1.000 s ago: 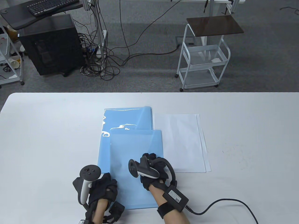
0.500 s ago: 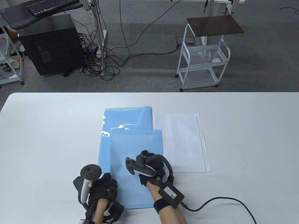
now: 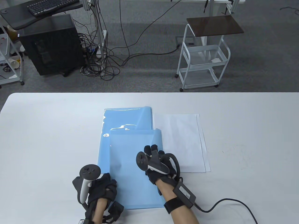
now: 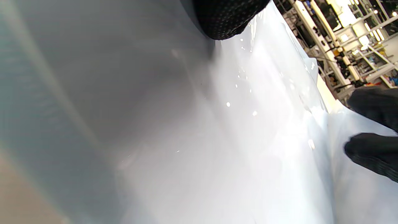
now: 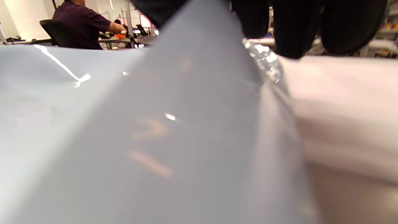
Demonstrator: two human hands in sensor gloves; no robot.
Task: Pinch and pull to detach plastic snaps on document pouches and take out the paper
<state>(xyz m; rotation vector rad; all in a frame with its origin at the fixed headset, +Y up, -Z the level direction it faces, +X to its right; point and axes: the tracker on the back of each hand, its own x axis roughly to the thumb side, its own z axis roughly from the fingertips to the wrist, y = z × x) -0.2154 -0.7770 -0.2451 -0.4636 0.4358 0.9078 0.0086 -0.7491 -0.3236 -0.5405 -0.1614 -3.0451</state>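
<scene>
Two blue document pouches lie mid-table. The top pouch (image 3: 130, 163) overlaps the far pouch (image 3: 127, 119). My left hand (image 3: 102, 186) rests on the top pouch's near left edge, and one fingertip (image 4: 227, 18) presses the plastic. My right hand (image 3: 155, 158) is at the pouch's right edge. In the right wrist view its thumb and fingers (image 5: 292, 28) pinch a raised fold of the pouch (image 5: 186, 124), beside a shiny clear bit (image 5: 264, 62) that may be the snap. White paper sheets (image 3: 182, 142) lie just right of the pouches.
The white table (image 3: 245, 140) stretches out on both sides. A cable (image 3: 233, 203) trails from my right wrist box across the near right. Beyond the far edge stand a white cart (image 3: 203, 58) and a black computer case (image 3: 50, 44).
My right hand has moved right and slightly away, from the pouch's middle to its right edge. The pouch's far right corner now sits a little raised. My left hand has stayed put.
</scene>
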